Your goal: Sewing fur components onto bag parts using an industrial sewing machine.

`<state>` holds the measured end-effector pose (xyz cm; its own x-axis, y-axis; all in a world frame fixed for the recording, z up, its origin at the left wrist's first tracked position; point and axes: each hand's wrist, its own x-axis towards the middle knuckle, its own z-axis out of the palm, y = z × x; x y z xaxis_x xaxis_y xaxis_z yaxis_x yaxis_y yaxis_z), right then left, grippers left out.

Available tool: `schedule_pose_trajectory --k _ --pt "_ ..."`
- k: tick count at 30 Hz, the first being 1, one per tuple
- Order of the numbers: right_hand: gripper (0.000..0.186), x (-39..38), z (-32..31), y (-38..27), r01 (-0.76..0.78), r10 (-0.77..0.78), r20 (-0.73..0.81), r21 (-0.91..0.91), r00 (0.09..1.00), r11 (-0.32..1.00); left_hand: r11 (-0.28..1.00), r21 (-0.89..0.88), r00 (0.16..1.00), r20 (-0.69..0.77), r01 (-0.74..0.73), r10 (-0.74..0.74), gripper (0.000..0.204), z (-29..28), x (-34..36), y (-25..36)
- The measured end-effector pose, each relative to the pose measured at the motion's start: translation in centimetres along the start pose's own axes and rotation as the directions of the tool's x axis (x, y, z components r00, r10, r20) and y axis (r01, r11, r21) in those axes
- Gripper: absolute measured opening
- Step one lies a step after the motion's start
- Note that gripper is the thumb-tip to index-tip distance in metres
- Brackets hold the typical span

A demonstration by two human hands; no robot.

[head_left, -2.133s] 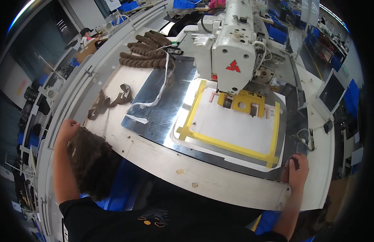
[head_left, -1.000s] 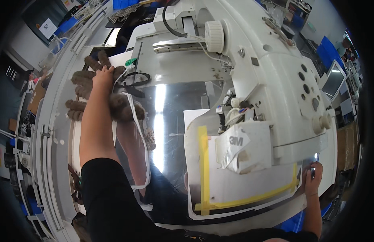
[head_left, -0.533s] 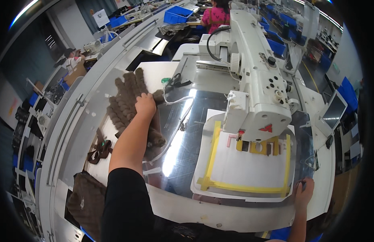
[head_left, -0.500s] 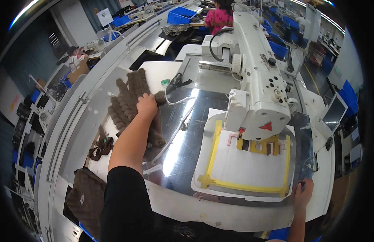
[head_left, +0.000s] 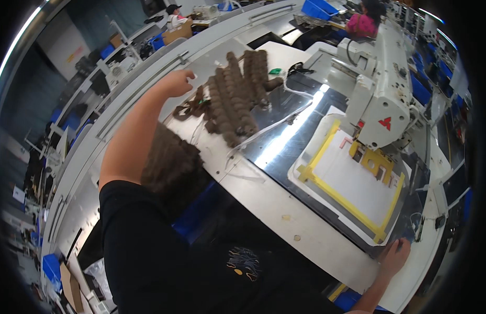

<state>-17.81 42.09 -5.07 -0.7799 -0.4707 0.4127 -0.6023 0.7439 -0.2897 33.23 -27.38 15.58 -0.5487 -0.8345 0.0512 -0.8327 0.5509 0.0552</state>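
Observation:
My left hand is raised at the table's far left, just left of a pile of brown ribbed plush strips. Its fingers are apart, with nothing in them. A tangle of dark brown straps lies below that hand. Near my left forearm is a larger brown plush piece, blurred. My right hand rests at the near right corner of the shiny plate, fingers curled on something too small to make out. Left of it lies a white sheet bordered with yellow tape, under the sewing machine head.
A yellow cut-out template sits beneath the machine head. White tubing runs across the plate. A small green item and black cords lie behind the strips. Two people work farther back; a blue bin stands there.
My left hand has left the plush strips and moved left. The view has swung left and tilted. My right hand stays at the plate's corner.

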Motion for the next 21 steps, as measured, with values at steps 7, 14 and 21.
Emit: schedule_pose_trajectory --k 7,14,21 --pt "0.029 0.8 0.5 0.8 -0.044 0.045 0.043 -0.041 0.998 0.998 0.866 0.181 0.860 0.135 0.466 -0.491 0.037 2.8 -19.2 -17.7" --pt "0.034 0.4 1.2 2.9 -0.026 0.028 0.051 -0.031 0.998 0.999 0.802 0.152 0.794 0.125 0.577 -0.595 0.051 5.6 -24.7 -16.7" --pt "0.034 0.3 0.0 2.4 -0.003 0.005 0.057 -0.040 0.998 0.999 0.746 0.192 0.731 0.158 0.637 -0.664 0.061 5.4 -22.6 -16.9"
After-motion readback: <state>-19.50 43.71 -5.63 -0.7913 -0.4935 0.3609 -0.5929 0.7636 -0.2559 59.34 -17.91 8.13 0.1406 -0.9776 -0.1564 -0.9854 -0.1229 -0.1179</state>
